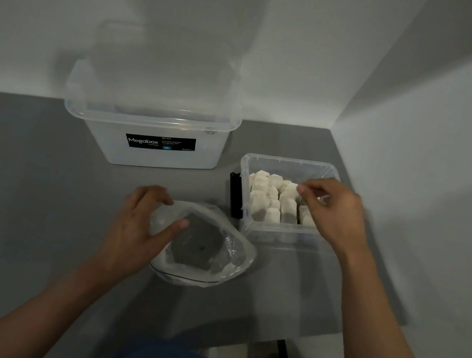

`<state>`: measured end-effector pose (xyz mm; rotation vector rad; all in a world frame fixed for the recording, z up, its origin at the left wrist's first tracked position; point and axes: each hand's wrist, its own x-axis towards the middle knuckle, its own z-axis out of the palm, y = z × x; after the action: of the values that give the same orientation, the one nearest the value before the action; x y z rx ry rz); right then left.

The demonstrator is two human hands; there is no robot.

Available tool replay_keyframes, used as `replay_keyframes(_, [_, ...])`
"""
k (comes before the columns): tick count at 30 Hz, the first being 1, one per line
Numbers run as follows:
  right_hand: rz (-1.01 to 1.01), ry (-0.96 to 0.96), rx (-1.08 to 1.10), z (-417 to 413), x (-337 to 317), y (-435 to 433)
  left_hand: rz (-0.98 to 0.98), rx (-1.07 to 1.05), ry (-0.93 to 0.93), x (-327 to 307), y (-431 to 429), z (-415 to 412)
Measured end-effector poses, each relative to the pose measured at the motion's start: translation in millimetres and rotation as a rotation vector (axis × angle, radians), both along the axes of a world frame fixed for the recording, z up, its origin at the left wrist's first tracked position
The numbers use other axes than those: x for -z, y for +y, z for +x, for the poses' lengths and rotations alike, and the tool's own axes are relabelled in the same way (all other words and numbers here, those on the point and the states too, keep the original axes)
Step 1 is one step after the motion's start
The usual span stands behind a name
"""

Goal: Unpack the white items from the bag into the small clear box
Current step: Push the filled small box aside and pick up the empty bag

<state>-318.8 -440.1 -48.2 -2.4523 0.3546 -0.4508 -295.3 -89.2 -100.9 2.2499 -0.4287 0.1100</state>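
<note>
We work between bag (205, 254) and box (289, 162)
Our left fingers (162, 194) grip the bag; right fingers (310, 187) curl over white items (269, 196), hold unclear.

Clear plastics on a matt grey top

The small clear box (277, 234) is hard, smooth, see-through plastic with a faint sheen along its rim. The bag (233, 252) is thin, crinkled plastic film, glossy where it folds. The white items (288, 211) look papery and matt, slightly fibrous. The large box (105, 141) is cloudy, translucent plastic bearing a smooth black label (160, 142). The table (29, 178) is flat matt grey, the wall (39, 11) matt white.
</note>
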Motion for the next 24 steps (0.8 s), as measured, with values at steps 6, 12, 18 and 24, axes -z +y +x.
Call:
replay_keyframes(6, [0.050,-0.134,0.157,-45.2,14.6,-41.2,-0.015,0.040,-0.040,-34.8,-57.3,1.5])
replay_keyframes(12, [0.309,0.271,0.079,-61.4,52.0,-79.3,0.274,0.116,0.067,-28.0,-116.0,6.0])
replay_keyframes(18, [0.284,0.225,-0.023,-55.7,61.9,-86.0,0.376,0.112,0.085,-13.7,-134.3,15.5])
replay_keyframes(24, [0.381,0.203,-0.077,-22.8,74.0,-97.6,0.291,0.118,0.194,-4.1,-141.2,39.3])
